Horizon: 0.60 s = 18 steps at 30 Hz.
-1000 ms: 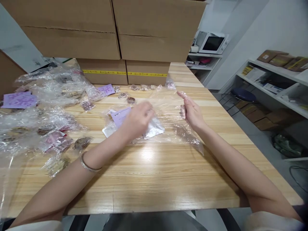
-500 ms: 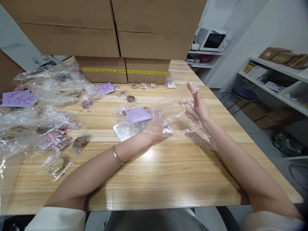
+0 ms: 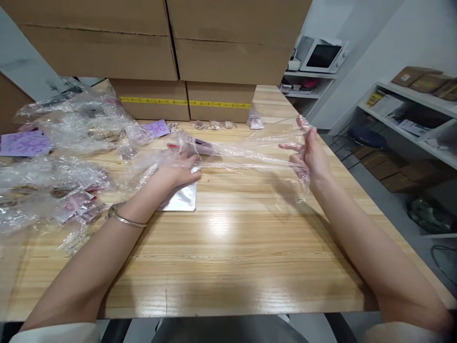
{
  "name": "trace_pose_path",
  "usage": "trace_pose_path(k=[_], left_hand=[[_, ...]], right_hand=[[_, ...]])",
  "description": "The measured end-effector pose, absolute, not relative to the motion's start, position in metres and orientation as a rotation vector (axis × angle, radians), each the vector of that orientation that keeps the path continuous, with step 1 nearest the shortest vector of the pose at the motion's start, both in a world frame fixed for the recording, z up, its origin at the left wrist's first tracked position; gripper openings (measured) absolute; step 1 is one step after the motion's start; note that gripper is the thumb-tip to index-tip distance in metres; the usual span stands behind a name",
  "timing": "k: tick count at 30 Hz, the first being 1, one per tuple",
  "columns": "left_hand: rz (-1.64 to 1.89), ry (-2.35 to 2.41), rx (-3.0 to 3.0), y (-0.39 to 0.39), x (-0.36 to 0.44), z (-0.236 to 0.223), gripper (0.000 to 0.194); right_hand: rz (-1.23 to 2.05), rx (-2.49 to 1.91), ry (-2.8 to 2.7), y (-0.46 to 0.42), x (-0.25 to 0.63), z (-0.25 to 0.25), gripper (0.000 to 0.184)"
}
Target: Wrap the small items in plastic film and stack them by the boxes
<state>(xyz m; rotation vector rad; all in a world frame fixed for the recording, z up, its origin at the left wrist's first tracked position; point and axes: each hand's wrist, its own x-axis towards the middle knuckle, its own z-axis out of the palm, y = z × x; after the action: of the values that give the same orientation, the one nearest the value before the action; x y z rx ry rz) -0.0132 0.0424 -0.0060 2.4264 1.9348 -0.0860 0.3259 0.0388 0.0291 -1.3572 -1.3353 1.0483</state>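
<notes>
A clear plastic bag [image 3: 246, 155] is stretched taut above the table between my two hands. My left hand [image 3: 182, 169] grips its bunched left end, fingers curled over the crumpled film. A silver flat pouch [image 3: 184, 196] lies under that hand, partly covered by it. Just past my left fingertips, a dark flat item [image 3: 203, 146] with a red piece near it shows through the film; its kind is unclear. On the right, my right hand [image 3: 310, 152] holds the bag's other end, with some fingers bent into the film.
Crumpled clear bags [image 3: 82, 119] with packets and purple cards [image 3: 24, 143] cover the table's left side. Small wrapped packets [image 3: 216, 125] line up before the stacked cardboard boxes [image 3: 221, 62]. A microwave [image 3: 323, 55] and shelves stand beyond the table's right edge.
My left hand has moved left and gathered the film, with the silver pouch now beneath it. My right hand has shifted slightly right. The bag between them is pulled longer and narrower.
</notes>
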Motion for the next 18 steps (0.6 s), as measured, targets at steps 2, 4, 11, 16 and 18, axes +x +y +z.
trace_pose_path(k=[2,4,11,16,18], left_hand=[[-0.122,2.033,2.439,0.042,-0.027,-0.006,0.052],[-0.14,2.15,2.402,0.041,-0.038,-0.003,0.041],[0.011,2.065,2.293,0.046,-0.055,0.019,0.021],[0.777,1.976,2.144,0.038,-0.037,0.037,0.024],[0.77,1.91,2.162,0.032,-0.025,0.041,0.03]], right_hand=[[1.055,-1.387,-1.319,0.037,0.333,0.032,0.059],[1.097,-1.428,-1.319,0.034,0.34,0.028,0.059],[0.706,-1.995,-2.073,-0.01,0.348,-0.003,0.033],[-0.377,-1.964,-2.315,-0.044,0.331,0.012,0.034],[-0.473,-1.627,-2.357,-0.04,0.318,0.018,0.038]])
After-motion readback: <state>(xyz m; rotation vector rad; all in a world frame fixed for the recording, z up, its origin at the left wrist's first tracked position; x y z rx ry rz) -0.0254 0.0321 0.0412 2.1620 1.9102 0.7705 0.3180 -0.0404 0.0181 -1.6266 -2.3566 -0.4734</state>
